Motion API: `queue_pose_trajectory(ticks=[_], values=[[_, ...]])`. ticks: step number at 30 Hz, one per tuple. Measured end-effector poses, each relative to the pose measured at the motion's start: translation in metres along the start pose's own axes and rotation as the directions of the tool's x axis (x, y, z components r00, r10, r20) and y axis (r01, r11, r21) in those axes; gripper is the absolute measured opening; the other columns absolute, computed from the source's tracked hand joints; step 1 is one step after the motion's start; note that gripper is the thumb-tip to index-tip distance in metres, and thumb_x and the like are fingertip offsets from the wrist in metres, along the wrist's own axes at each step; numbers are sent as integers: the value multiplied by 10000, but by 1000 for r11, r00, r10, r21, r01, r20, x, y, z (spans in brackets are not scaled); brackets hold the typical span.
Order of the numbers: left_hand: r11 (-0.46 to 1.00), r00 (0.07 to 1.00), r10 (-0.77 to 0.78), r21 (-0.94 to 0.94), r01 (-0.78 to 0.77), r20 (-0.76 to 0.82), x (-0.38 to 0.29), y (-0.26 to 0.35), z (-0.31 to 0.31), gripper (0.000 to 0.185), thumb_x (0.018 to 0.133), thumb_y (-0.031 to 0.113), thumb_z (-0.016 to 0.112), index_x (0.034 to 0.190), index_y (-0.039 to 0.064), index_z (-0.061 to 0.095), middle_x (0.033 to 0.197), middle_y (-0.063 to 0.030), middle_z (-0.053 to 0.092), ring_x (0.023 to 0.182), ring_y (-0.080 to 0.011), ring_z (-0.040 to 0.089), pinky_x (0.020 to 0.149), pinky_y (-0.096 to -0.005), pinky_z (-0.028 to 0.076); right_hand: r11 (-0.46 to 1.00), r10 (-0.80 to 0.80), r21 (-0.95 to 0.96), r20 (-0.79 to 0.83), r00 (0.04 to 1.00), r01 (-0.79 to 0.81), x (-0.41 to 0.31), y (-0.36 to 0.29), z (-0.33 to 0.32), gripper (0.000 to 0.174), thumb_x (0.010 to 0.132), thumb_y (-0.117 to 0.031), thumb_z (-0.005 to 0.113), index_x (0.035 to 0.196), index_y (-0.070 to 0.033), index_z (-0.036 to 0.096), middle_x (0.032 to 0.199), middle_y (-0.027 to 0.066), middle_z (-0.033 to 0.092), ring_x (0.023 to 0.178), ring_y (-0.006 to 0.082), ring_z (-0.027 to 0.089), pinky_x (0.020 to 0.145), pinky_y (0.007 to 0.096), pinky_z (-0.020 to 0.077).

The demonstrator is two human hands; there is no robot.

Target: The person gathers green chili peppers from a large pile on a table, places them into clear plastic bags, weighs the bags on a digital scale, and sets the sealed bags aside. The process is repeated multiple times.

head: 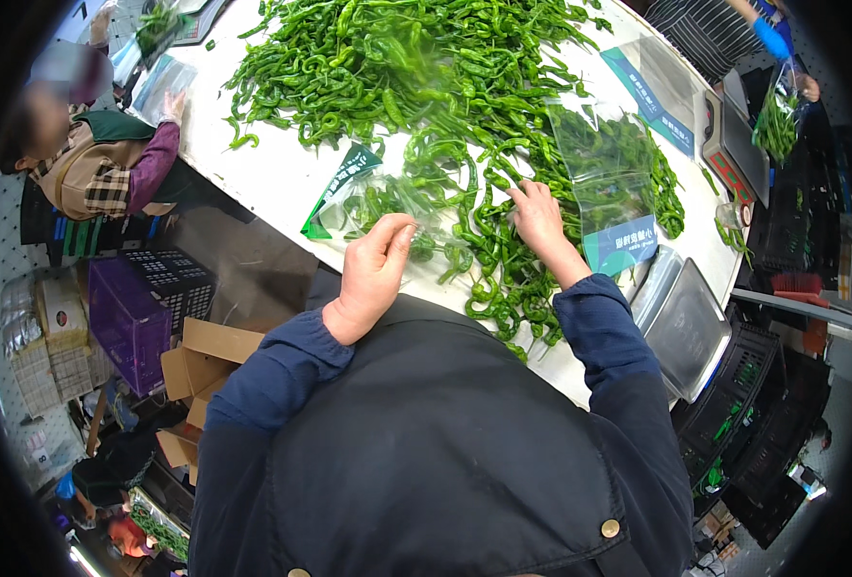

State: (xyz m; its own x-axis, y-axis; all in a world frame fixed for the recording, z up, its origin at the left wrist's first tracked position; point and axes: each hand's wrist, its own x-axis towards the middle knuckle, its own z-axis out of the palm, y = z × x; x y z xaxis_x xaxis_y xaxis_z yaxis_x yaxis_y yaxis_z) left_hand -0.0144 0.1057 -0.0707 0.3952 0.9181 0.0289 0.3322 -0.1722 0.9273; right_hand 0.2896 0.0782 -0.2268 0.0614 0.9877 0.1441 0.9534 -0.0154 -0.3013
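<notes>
Green chili peppers (pixel 397 65) lie heaped over the white table (pixel 213 155), with a strand of them running down towards the near edge. My left hand (pixel 379 270) pinches the rim of a clear printed plastic bag (pixel 343 205) with thumb and fingertips; some green peppers show in or through the bag. To its right, my right hand (pixel 539 220) rests over the loose peppers, its fingers bent onto them; whether it grips any I cannot tell. Another clear printed bag (pixel 617 241) lies just right of that hand, over peppers.
A metal-topped scale (pixel 689 328) stands at the table's near right edge, another scale (pixel 736 159) beyond it, with a small jar (pixel 733 215) between. A co-worker (pixel 109 159) is at the left. Purple crate (pixel 127 321) and open cardboard box (pixel 209 353) stand below left; black crates (pixel 732 389) at right.
</notes>
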Motion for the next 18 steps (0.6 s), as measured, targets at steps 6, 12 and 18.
queue_pose_trajectory(ticks=[6, 12, 18], values=[[1000, 1000, -23, 2, 23, -8, 0, -3, -4, 131, 995, 114, 597, 1073, 23, 650, 723, -32, 589, 661, -86, 510, 610, -256, 432, 999, 29, 49, -103, 994, -24, 37, -11, 4, 130, 818, -98, 629, 933, -71, 572, 961, 108, 639, 976, 336, 575, 835, 474, 457], [1000, 1000, -26, -6, 26, -1, 2, -1, -6, 125, 992, 106, 595, 1074, 33, 655, 694, -40, 576, 632, -88, 506, 593, -260, 430, 946, -284, 140, -79, 956, 293, 131, -68, 27, 158, 838, -82, 614, 968, -36, 536, 925, 148, 618, 946, 372, 574, 846, 472, 479], [1000, 1000, 17, 3, -17, -16, 6, 1, -10, 133, 987, 99, 599, 1075, 22, 663, 704, -63, 599, 619, -108, 532, 588, -271, 447, 854, -518, 3, 109, 848, 521, 156, -87, 45, 431, 903, -64, 487, 1332, -76, 525, 1300, 137, 582, 1268, 333, 513, 1001, 478, 439]])
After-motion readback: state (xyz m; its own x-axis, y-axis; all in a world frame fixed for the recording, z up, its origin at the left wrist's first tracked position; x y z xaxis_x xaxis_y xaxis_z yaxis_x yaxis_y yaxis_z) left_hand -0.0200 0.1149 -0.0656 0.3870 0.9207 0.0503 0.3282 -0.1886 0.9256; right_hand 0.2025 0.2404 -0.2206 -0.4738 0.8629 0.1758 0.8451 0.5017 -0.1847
